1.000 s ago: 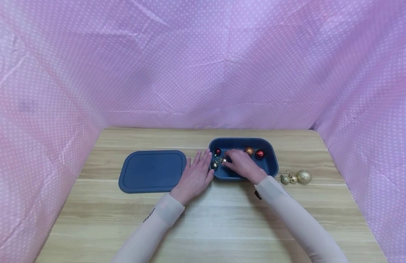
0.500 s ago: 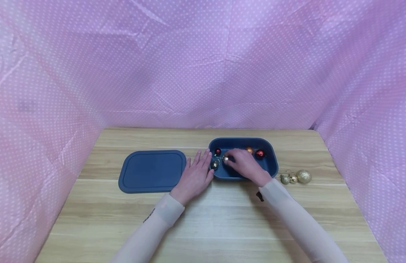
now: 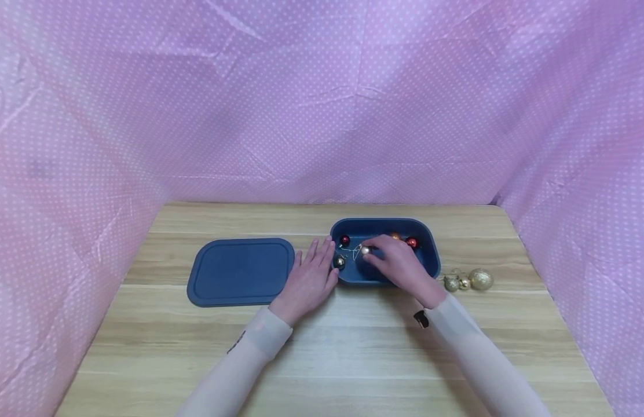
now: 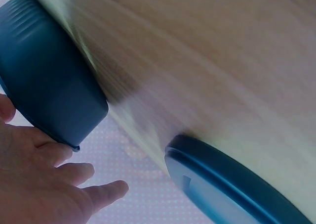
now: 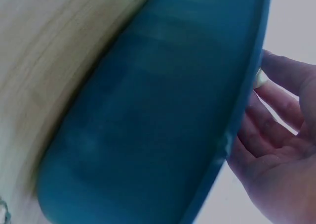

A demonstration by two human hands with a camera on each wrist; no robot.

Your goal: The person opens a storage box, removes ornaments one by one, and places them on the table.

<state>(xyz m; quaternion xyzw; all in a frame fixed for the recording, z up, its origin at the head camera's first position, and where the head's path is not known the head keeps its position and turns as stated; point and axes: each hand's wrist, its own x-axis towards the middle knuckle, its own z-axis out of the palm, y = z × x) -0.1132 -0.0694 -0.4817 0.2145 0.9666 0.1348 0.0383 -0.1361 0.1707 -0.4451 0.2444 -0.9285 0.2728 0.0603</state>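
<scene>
My right hand [image 3: 397,263] pinches a small pale gold Christmas ball [image 3: 366,251] by thumb and fingers, over the inside of a dark blue bin [image 3: 387,282]. A thin gold string [image 3: 355,252] trails from the ball to the left. My left hand [image 3: 308,281] lies with fingers straight against the bin's left side; in the left wrist view its fingers [image 4: 74,173] reach to the bin's rim. Inside the bin, a dark red ball [image 3: 345,240] and a dark shiny ball [image 3: 340,262] sit at the left, an orange ball [image 3: 395,236] and a red ball [image 3: 412,242] at the right.
Left of the bin a blue lid [image 3: 241,271] lies flat on the wooden table [image 3: 322,359]. Several gold ornaments, among them a large glittery ball [image 3: 480,279], rest to the bin's right. Pink dotted cloth [image 3: 322,116] hangs behind and at both sides.
My right hand has drawn the pale gold ball slightly up and to the right, pulling its string away from the other balls. The left hand stays in place.
</scene>
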